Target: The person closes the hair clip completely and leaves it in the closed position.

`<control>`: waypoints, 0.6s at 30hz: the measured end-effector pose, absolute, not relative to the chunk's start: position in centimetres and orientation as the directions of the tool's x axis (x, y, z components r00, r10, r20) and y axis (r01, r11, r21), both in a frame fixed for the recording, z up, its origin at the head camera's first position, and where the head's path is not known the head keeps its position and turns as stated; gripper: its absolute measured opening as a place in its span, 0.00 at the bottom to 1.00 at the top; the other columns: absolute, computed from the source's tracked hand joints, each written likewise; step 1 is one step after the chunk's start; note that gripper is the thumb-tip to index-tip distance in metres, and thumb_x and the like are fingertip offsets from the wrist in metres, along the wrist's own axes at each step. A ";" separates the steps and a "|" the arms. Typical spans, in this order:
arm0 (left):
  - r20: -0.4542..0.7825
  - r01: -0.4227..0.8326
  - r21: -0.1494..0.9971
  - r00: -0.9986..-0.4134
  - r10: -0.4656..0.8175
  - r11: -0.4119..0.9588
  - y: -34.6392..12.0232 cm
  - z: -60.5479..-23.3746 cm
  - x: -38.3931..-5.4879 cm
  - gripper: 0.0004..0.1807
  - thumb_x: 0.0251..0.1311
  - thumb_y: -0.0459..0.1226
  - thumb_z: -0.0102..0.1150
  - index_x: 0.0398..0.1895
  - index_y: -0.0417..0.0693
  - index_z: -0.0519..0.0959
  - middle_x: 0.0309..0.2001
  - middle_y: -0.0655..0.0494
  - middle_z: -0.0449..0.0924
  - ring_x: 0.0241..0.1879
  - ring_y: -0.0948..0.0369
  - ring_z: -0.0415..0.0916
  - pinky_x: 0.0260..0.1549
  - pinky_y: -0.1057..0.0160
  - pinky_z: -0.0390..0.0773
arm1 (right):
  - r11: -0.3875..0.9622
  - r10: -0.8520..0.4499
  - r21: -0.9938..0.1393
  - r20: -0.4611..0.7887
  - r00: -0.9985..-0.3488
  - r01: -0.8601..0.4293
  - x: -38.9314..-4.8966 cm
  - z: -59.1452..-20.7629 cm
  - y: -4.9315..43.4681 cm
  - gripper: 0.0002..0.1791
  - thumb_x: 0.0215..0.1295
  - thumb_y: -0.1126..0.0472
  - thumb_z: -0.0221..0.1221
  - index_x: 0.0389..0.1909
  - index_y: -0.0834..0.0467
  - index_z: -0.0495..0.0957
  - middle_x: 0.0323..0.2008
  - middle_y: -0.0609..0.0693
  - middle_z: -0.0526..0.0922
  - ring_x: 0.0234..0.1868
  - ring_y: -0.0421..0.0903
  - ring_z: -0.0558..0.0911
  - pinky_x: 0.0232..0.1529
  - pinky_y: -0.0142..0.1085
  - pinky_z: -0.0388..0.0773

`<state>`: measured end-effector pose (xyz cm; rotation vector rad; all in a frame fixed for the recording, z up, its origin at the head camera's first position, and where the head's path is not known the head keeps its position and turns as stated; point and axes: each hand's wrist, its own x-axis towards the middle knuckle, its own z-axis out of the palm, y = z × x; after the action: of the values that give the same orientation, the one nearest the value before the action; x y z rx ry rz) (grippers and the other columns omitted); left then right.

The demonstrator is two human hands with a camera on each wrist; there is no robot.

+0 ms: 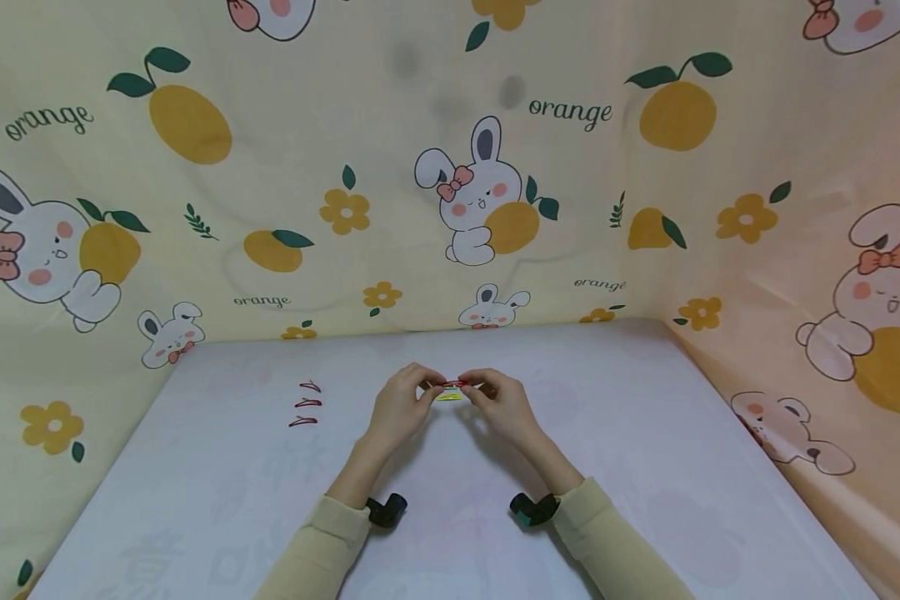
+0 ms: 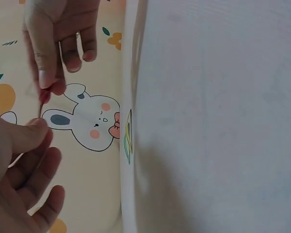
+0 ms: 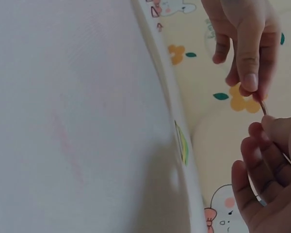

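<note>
A thin red hair clip (image 1: pixel 454 383) is stretched between the fingertips of both hands, held up over the far middle of the table. My left hand (image 1: pixel 401 404) pinches one end between thumb and forefinger. At the other end, my right hand (image 1: pixel 504 406) pinches it the same way, its remaining fingers loosely bent in the right wrist view. Fingertips cover much of the clip. Below the hands, a yellow hair clip (image 1: pixel 448 397) and a green hair clip (image 2: pixel 126 150) lie close together on the table.
To the left, three red hair clips, a far one (image 1: pixel 311 387), a middle one (image 1: pixel 308 403) and a near one (image 1: pixel 303 422), lie in a column on the white table (image 1: pixel 217 475). A patterned cloth (image 1: pixel 390 100) hangs behind and at the sides.
</note>
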<state>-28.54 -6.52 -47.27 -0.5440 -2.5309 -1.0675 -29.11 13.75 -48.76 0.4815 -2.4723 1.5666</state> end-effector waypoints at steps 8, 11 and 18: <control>0.293 0.393 0.614 -0.919 0.264 0.684 -6.6 -47.7 -29.2 0.05 0.66 0.32 0.69 0.42 0.49 0.87 0.40 0.58 0.84 0.37 0.61 0.78 0.35 0.60 0.79 | 0.443 -0.194 -0.842 0.246 -0.950 -0.309 -29.5 -49.4 13.8 0.10 0.71 0.64 0.66 0.50 0.58 0.86 0.43 0.51 0.89 0.35 0.43 0.85 0.37 0.36 0.80; 0.265 0.380 0.610 -0.925 0.273 0.695 -6.7 -47.8 -29.4 0.04 0.66 0.33 0.69 0.42 0.49 0.86 0.39 0.57 0.83 0.36 0.61 0.79 0.34 0.60 0.79 | 0.458 -0.199 -0.840 0.223 -0.954 -0.292 -29.8 -49.6 13.7 0.09 0.71 0.64 0.66 0.49 0.58 0.87 0.43 0.51 0.89 0.35 0.42 0.85 0.37 0.35 0.80; 0.227 0.355 0.608 -0.935 0.273 0.710 -6.8 -48.2 -29.8 0.03 0.66 0.32 0.68 0.40 0.48 0.86 0.37 0.56 0.84 0.35 0.60 0.78 0.35 0.58 0.79 | 0.489 -0.202 -0.826 0.205 -0.958 -0.280 -30.2 -50.0 13.4 0.08 0.70 0.65 0.66 0.47 0.57 0.87 0.43 0.51 0.88 0.37 0.43 0.84 0.38 0.35 0.80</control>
<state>-29.79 -6.76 -48.23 -0.5146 -2.7927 -1.0309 -30.22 13.39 -49.97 0.4289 -2.6408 1.4885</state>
